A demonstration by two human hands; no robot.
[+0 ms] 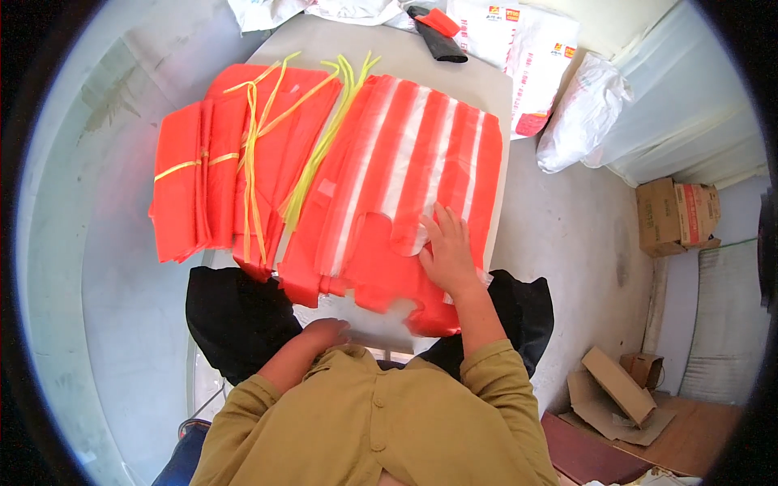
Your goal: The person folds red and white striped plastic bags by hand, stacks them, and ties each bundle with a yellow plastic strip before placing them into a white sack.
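A stack of red-and-white striped plastic bags (405, 154) lies flat on the table (356, 44), its handle ends toward me. My right hand (448, 251) rests on the stack's lower right part with its fingers spread, holding nothing. Down at the table's near edge is my left hand (327, 330), close to my lap and below the bag ends; its fingers are blurred and partly hidden. Yellow ties (328, 138) lie in a loose bunch along the stack's left side. Further left are folded red bags (180, 182), some bound with a yellow band.
White printed sacks (527, 65) stand beyond the table's far edge, and a black-and-red plastic piece (440, 40) lies there. A stuffed white sack (583, 113) is on the right. Cardboard boxes (677, 215) sit by the right wall, and flattened cardboard (620, 397) is at lower right.
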